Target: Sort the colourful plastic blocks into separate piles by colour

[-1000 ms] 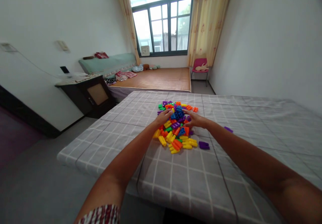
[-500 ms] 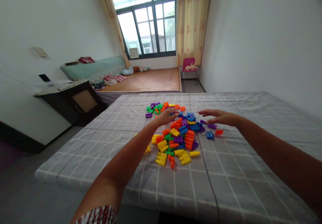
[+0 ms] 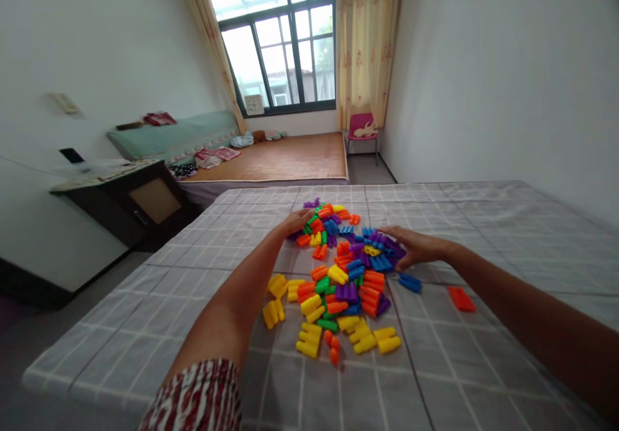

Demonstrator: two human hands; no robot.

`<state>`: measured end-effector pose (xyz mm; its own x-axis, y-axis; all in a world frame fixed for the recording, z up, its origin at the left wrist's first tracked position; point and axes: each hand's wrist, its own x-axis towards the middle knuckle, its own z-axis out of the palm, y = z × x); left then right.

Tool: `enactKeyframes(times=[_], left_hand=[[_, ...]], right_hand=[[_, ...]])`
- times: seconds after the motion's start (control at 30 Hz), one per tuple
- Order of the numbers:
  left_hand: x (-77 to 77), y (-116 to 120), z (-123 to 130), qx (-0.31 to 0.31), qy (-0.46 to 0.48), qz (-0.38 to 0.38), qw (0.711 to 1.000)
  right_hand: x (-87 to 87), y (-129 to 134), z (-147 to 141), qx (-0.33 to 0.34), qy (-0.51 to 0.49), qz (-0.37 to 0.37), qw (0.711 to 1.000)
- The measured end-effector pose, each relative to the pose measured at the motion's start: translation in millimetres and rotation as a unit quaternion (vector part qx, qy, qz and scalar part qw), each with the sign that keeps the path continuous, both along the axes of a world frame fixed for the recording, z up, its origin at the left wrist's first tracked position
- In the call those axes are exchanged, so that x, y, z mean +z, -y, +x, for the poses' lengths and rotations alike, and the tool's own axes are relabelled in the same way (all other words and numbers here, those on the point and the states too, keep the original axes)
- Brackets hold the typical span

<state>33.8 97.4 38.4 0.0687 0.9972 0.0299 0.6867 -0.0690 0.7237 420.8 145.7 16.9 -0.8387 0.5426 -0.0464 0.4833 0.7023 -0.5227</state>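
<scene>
From where I stand, the colourful plastic blocks (image 3: pixel 346 292) lie in a loose, heaped sprawl on the checked tablecloth (image 3: pixel 193 302), between the person's two forearms. The left hand (image 3: pixel 296 222) rests against the far left side of the heap; its fingertips are lost among the pieces, so I can't fairly say whether it pinches one. The right hand (image 3: pixel 416 244) is spread, thumb apart from the fingers, curved around the purple and blue blocks (image 3: pixel 382 250) at the right side. Pressing unevenly there could topple the stacked pieces, since they lean on one another without any visible locking. A sideways sweep of the right forearm might catch the flat red block (image 3: pixel 462 299) beside it, and the left could knock the yellow block (image 3: pixel 273 313) close to it. The cloth might also ruck up under a hard push.
</scene>
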Motion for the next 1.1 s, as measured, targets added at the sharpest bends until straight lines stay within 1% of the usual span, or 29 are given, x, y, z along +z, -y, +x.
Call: enactKeyframes(times=[0.1, 0.17, 0.2, 0.27, 0.33, 0.37, 0.4, 0.43, 0.47, 0.5, 0.57, 0.63, 0.67, 0.7, 0.73, 0.77, 0.83, 0.9, 1.0, 1.1], left_hand=[[-7.8, -7, 34, -0.083, -0.004, 0.002, 0.997], [-7.2, -3, 62, -0.143, -0.013, 0.013, 0.99], [-4.5, 1, 77, -0.172, -0.018, 0.014, 0.985], [5.7, 16, 102, -0.227, -0.026, 0.01, 0.974], [20.3, 36, 117, -0.263, -0.024, 0.023, 0.964], [28.0, 48, 117, -0.269, -0.023, 0.039, 0.962], [35.2, 62, 112, -0.266, -0.025, 0.058, 0.962], [41.4, 77, 102, -0.254, -0.034, 0.078, 0.964], [46.0, 94, 86, -0.227, -0.051, 0.09, 0.968], [48.8, 113, 66, -0.19, -0.076, 0.086, 0.975], [48.1, 154, 21, -0.119, -0.135, 0.04, 0.983], [39.7, 193, -18, -0.075, -0.188, -0.001, 0.979], [33.3, 210, -32, -0.062, -0.208, -0.012, 0.976], [25.9, 224, -41, -0.058, -0.222, -0.019, 0.973], [17.9, 233, -44, -0.06, -0.23, -0.021, 0.971], [9.9, 239, -41, -0.07, -0.236, -0.02, 0.969], [-4.7, 239, -23, -0.096, -0.248, -0.007, 0.964], [-15.4, 229, 4, -0.115, -0.258, 0.019, 0.959], [-23.7, 205, 44, -0.124, -0.259, 0.055, 0.956], [-27.7, 181, 75, -0.12, -0.257, 0.082, 0.955]], right_hand=[[0.1, -2, -9, 0.013, -0.015, 0.004, 1.0], [0.0, 0, -11, 0.018, -0.037, -0.015, 0.999], [0.5, 2, -11, 0.019, -0.049, -0.03, 0.998], [3.9, 11, -12, 0.015, -0.077, -0.064, 0.995], [11.1, 21, -11, 0.003, -0.11, -0.096, 0.989], [15.8, 26, -7, -0.007, -0.125, -0.106, 0.986], [20.7, 30, -1, -0.019, -0.135, -0.107, 0.985], [25.3, 34, 8, -0.032, -0.135, -0.097, 0.986], [29.0, 37, 20, -0.046, -0.122, -0.078, 0.988], [31.4, 40, 35, -0.06, -0.098, -0.053, 0.992], [31.0, 44, 69, -0.081, -0.03, -0.004, 0.996], [24.8, 50, 100, -0.088, 0.037, 0.017, 0.995], [20.6, 54, 111, -0.087, 0.062, 0.02, 0.994], [16.3, 58, 118, -0.088, 0.079, 0.021, 0.993], [12.6, 64, 121, -0.089, 0.087, 0.022, 0.992], [9.7, 69, 119, -0.091, 0.086, 0.023, 0.992], [6.6, 80, 103, -0.094, 0.062, 0.024, 0.993], [6.0, 88, 79, -0.096, 0.027, 0.021, 0.995], [4.4, 92, 43, -0.11, -0.016, 0.023, 0.994], [-1.6, 86, 21, -0.132, -0.038, 0.04, 0.99]])
